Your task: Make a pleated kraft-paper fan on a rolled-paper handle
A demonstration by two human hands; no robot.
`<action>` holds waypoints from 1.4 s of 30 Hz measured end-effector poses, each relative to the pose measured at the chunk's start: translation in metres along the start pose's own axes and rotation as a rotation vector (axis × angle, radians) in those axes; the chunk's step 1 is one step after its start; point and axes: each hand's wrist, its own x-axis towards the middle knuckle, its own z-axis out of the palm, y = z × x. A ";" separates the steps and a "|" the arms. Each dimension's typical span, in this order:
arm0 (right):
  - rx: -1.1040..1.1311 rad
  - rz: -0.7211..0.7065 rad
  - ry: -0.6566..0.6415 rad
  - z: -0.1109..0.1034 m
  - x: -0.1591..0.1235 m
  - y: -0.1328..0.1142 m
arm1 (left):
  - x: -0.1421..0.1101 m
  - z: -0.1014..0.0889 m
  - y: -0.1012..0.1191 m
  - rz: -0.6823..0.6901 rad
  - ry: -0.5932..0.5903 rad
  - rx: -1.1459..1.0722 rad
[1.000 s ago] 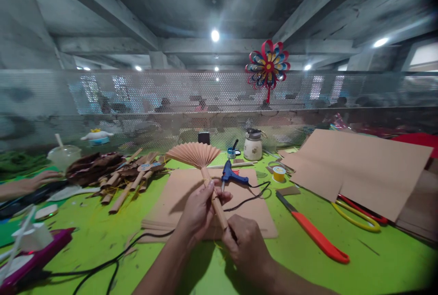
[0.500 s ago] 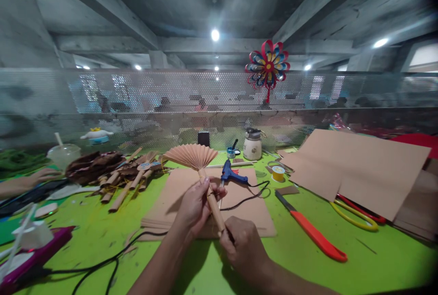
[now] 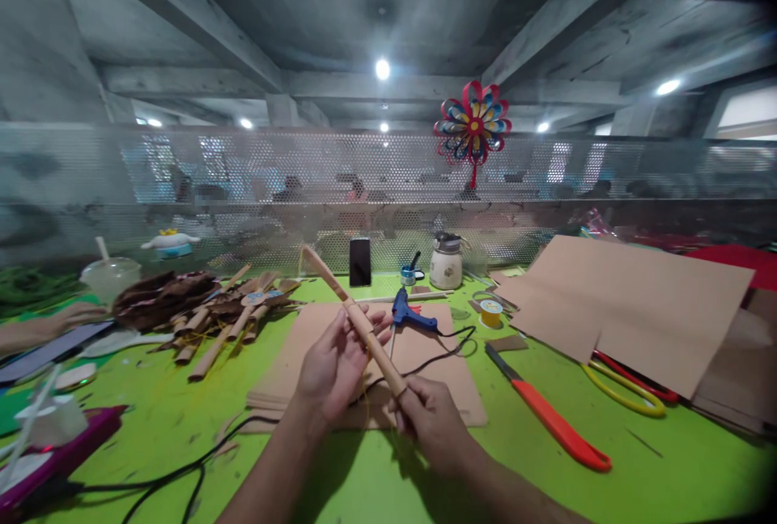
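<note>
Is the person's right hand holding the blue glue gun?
No, the right hand grips the near end of the brown tube, while the blue glue gun sits farther forward.

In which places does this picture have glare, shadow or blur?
Head view: the central ceiling lamp glares; shadows darken the green tabletop near the left hand and right hand; the upper right corner is black; the area behind the perforated screen looks blurred.

Cupping loosely with the left grip (image 3: 331, 366), palm up, fingers bent and slightly apart. Clenching, meanwhile, with the right grip (image 3: 432, 420), back turned up, fingers folded under, a touch lower in view. Slanting in from below with left forearm (image 3: 270, 467) and right forearm (image 3: 515, 487), both bare, angled toward each other, grips near but not touching.
</note>
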 end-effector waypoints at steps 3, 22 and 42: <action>0.354 0.141 -0.089 -0.004 0.005 0.000 | 0.001 -0.004 0.002 -0.002 -0.038 -0.008; 0.486 0.190 -0.460 -0.010 -0.002 0.001 | -0.006 -0.002 -0.001 0.103 0.050 0.181; 0.298 0.164 -0.273 -0.006 0.004 -0.002 | -0.010 0.002 -0.020 -0.056 -0.086 0.286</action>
